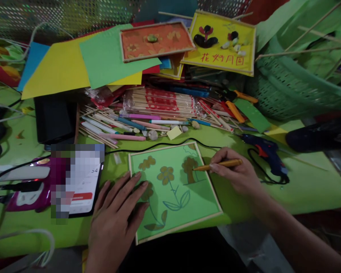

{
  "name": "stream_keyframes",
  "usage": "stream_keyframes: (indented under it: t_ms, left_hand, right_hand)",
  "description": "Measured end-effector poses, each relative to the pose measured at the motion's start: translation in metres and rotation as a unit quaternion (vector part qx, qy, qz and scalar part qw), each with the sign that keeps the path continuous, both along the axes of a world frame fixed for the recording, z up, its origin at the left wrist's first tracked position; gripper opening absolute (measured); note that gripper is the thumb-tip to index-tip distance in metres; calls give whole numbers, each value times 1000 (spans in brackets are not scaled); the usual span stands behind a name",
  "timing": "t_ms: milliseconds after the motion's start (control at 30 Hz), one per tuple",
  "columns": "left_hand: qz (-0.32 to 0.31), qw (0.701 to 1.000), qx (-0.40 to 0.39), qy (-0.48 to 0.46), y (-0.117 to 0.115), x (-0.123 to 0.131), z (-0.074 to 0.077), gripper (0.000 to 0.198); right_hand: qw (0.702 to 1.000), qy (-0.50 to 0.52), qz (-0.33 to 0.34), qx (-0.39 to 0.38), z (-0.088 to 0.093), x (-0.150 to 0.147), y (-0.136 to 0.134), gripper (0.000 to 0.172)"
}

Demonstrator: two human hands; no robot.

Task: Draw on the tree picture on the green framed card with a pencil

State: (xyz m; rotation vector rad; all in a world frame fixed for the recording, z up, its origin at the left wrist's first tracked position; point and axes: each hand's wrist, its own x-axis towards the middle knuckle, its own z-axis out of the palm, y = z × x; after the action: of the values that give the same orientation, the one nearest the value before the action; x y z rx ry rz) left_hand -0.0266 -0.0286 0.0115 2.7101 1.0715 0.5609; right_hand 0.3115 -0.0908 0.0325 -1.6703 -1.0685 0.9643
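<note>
A green paper picture (173, 220) edged with thin wooden sticks lies on the table in front of me, its lower edge close to the table's front. Flowers with brownish petals, outlined leaves and a brown tree are drawn on it. My left hand (118, 216) lies spread over the picture's left edge, fingertips on the paper. Between the fingers of my right hand (235, 170) is a brown marker pen (226, 164), its tip at the tree drawing. My left palm hides part of the left border.
A phone (86, 182) and a purple power strip (31, 185) lie left. Behind are wooden sticks and pens (136, 116), bagged sticks (161, 100), coloured paper (62, 66) and two framed pictures (156, 40). A glue gun (268, 151) and green basket (290, 83) stand right; a black cable (165, 144) crosses behind.
</note>
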Motion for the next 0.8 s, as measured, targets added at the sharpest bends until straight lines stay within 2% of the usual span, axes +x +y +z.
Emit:
stream_keyframes:
  t_ms: [300,467,800]
  left_hand:
    - [1,1000,-1,-10,0,0,0,39]
    - [-2,1000,-3,-10,0,0,0,41]
    - [5,1000,-2,-12,-1,2,0,40]
  right_hand:
    - [1000,-9,5,-5,0,1,-1,29]
    - [999,23,38,-17,-2,4,-5,26]
    - [999,21,32,-19,-4,4,-7,29]
